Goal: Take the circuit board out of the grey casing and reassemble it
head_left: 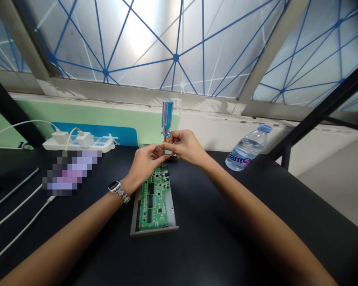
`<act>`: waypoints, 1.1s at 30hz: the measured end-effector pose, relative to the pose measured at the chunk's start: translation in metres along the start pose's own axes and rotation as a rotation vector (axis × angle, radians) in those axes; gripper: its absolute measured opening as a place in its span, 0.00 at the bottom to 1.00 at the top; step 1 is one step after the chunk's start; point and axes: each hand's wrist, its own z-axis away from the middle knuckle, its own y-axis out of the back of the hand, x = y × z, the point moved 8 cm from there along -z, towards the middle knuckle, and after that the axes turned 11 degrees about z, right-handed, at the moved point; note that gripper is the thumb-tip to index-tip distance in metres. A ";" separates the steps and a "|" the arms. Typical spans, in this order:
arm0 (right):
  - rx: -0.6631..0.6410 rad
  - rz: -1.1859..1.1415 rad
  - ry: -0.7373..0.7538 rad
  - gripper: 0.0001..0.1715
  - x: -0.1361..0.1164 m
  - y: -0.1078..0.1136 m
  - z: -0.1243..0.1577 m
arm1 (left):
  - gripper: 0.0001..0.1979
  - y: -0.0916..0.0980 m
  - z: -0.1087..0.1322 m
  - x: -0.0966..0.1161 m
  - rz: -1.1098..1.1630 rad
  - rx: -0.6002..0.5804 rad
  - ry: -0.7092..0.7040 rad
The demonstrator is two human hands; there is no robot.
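Observation:
A screwdriver (167,115) with a clear and blue handle stands upright over the far end of a green circuit board (159,198). The board lies in a shallow grey metal tray (134,222). My left hand (147,161) is closed, its thumb and fingers pinched around the metal shaft from the left. From the right, my right hand (185,146) also pinches at the shaft, just below the handle. The fingers of both hands meet there and cover part of the shaft. Whether a screw is at the tip is too small to tell.
A water bottle (247,149) with a blue cap stands at the back right, near the wall. On the left are a white power strip (107,143) with plugged chargers, white cables (24,234) and a blurred-out flat object (73,172). Black frame bars (310,127) flank the table.

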 end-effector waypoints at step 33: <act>-0.033 -0.211 -0.004 0.18 0.004 0.000 0.001 | 0.13 -0.003 0.002 -0.007 -0.020 0.014 0.024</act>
